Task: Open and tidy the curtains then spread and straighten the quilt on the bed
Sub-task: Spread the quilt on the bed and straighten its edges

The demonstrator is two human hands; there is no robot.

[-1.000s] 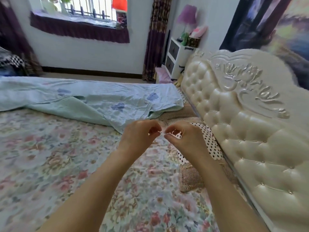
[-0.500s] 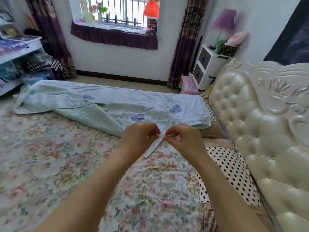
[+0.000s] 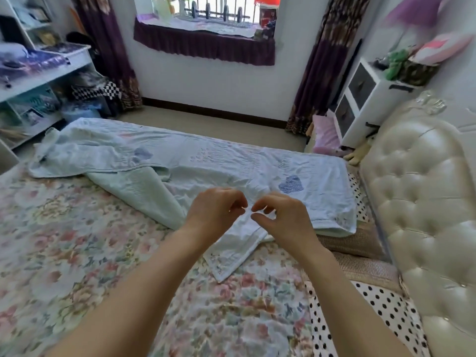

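Observation:
The pale blue quilt (image 3: 219,161) lies crumpled along the far side of the bed, on the floral sheet (image 3: 77,253). One quilt corner (image 3: 226,264) points toward me. Both hands hover close together just above that flap. My left hand (image 3: 213,210) has its fingers curled in; whether they pinch cloth is hidden. On my right hand (image 3: 283,220), thumb and forefinger are a little apart with nothing between them. Purple curtains hang drawn aside to the left (image 3: 103,39) and right (image 3: 327,55) of the window.
A cream tufted headboard (image 3: 425,202) runs along the right. A polka-dot pillow (image 3: 386,315) and a brown pillow (image 3: 358,243) lie against it. A white nightstand (image 3: 365,94) stands at the far right and a cluttered white desk (image 3: 38,73) at the left.
The view has swung left and up toward the window. The quilt flap that both hands pinched now lies lower on the bed, and my right thumb and forefinger have parted.

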